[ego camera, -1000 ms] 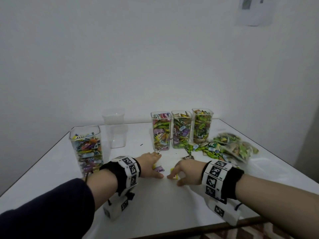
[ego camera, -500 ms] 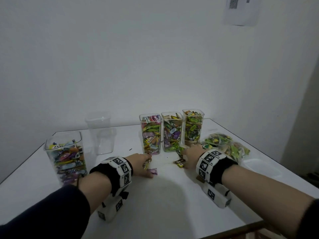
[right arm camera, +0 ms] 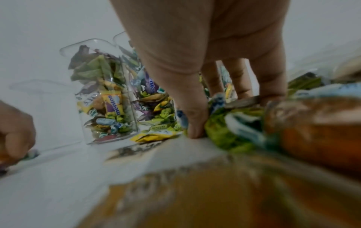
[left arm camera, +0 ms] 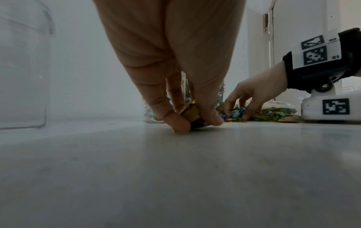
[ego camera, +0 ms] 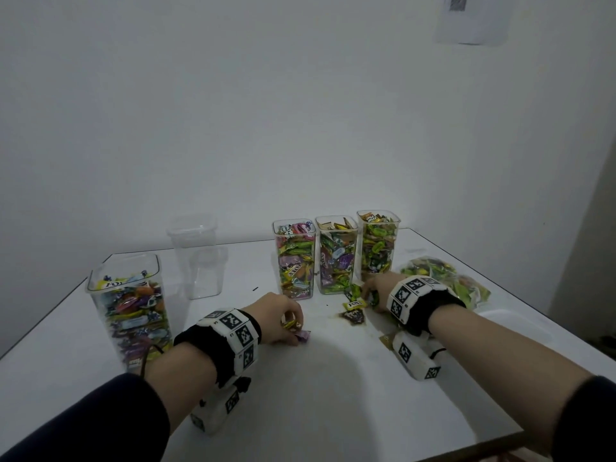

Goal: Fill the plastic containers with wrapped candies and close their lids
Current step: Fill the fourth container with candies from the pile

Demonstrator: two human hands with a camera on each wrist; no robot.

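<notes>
My left hand (ego camera: 290,323) rests at the table's middle and pinches a gold-wrapped candy (left arm camera: 190,113) between thumb and fingers, low on the surface. A purple candy (ego camera: 303,335) lies just beside it. My right hand (ego camera: 375,290) reaches into the loose wrapped candies (ego camera: 355,305) in front of three filled containers (ego camera: 336,255); its thumb (right arm camera: 195,123) and curled fingers close around green-wrapped candies (right arm camera: 224,131). A large container (ego camera: 130,308), mostly full and open, stands at the left. An empty clear container (ego camera: 196,258) stands behind it.
A clear bag of candies (ego camera: 446,285) lies at the right behind my right wrist. A dark flat wrapper (ego camera: 354,317) lies between my hands. The white table (ego camera: 333,411) ends close in front of me and at the right.
My right hand moved from the table's middle, away and to the right, into the loose candies by the filled containers. My left hand stayed put and now pinches a gold candy.
</notes>
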